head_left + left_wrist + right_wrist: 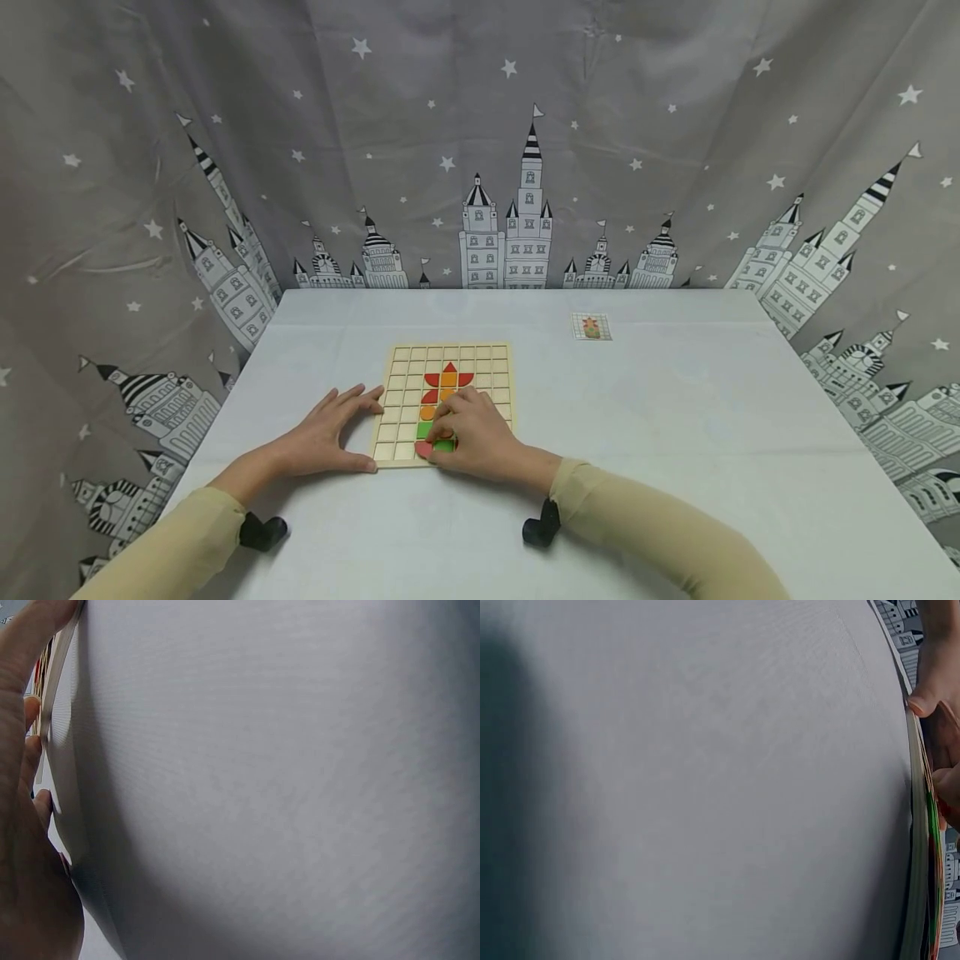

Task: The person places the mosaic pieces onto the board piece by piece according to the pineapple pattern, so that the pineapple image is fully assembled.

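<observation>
A pale wooden grid board (387,432) lies on the white table, with red, orange and green flat pieces in its cells. Spread fingers of my left hand (322,433) rest along the board's left edge, the thumb at its near-left corner. Over the lower middle of the board, my right hand (480,437) pinches a red rounded piece (423,450) at the near edge. A green square (424,430) lies just above that piece. Upward from there are an orange circle (427,412) and a red tip triangle (450,367). My right hand hides part of the pattern.
A small printed card (592,327) showing a similar coloured pattern on a grid lies toward the back right of the table (675,417). Behind the table hangs a grey curtain (480,83) with stars and castles.
</observation>
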{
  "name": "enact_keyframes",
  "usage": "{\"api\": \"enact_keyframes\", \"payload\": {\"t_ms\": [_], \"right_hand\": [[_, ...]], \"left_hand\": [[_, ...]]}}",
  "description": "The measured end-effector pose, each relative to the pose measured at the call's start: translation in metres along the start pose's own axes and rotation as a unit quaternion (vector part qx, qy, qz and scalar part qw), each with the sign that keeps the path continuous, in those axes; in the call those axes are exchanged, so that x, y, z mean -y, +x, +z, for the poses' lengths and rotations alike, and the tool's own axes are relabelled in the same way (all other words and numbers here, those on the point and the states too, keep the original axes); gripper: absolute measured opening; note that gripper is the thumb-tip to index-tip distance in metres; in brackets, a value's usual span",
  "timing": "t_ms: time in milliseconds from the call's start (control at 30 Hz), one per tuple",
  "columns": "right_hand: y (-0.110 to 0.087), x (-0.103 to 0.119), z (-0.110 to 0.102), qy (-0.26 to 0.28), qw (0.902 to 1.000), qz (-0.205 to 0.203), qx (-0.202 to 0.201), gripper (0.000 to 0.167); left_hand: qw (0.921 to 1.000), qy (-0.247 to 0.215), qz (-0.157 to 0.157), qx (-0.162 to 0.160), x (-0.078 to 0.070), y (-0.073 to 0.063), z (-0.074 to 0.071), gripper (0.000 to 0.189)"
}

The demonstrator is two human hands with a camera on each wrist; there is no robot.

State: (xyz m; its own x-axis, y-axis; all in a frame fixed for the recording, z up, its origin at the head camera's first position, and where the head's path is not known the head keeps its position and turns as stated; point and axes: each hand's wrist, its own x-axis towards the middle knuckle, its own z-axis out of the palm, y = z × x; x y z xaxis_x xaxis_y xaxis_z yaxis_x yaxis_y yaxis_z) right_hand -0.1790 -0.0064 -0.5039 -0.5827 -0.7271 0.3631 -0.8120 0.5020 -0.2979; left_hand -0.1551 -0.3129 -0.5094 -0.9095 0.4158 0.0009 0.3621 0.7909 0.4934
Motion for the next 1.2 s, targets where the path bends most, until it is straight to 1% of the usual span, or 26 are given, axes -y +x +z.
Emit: {"api": "enact_keyframes", "payload": {"t_ms": [267, 400, 567, 700, 767, 967, 1133, 1200], "right_hand": [[-0.002, 0.002, 0.005, -0.008, 0.9998, 0.013, -0.009, 0.014], [-0.002, 0.005, 0.005, -0.01, 0.9994, 0.033, -0.011, 0.014], [-0.002, 0.01, 0.005, -0.009, 0.9981, 0.061, -0.004, 0.015], [-0.002, 0.013, 0.005, -0.009, 0.9973, 0.073, -0.002, 0.017], [-0.002, 0.013, 0.004, -0.008, 0.9971, 0.076, -0.002, 0.017], [-0.002, 0.014, 0.004, -0.002, 0.9968, 0.08, -0.001, 0.017], [-0.003, 0.013, 0.005, 0.001, 0.9972, 0.075, -0.006, 0.014], [-0.003, 0.014, 0.005, 0.006, 0.9973, 0.073, -0.011, 0.013]], "left_hand": [[1.0, 0.0, 0.005, -0.004, 0.0, -0.001, -0.001, 0.084], [0.9999, -0.002, 0.009, -0.009, -0.001, -0.003, -0.002, 0.081], [0.9999, -0.003, 0.007, -0.01, -0.002, -0.004, -0.002, 0.081], [0.9999, -0.003, 0.005, -0.009, -0.001, -0.003, -0.002, 0.083], [1.0, -0.002, 0.001, -0.007, -0.001, -0.003, -0.002, 0.085], [1.0, -0.001, 0.004, -0.008, -0.001, -0.003, -0.002, 0.083], [1.0, 0.0, 0.004, -0.007, -0.002, -0.005, -0.003, 0.083], [1.0, 0.001, -0.001, -0.002, -0.002, -0.005, -0.003, 0.085]]}}
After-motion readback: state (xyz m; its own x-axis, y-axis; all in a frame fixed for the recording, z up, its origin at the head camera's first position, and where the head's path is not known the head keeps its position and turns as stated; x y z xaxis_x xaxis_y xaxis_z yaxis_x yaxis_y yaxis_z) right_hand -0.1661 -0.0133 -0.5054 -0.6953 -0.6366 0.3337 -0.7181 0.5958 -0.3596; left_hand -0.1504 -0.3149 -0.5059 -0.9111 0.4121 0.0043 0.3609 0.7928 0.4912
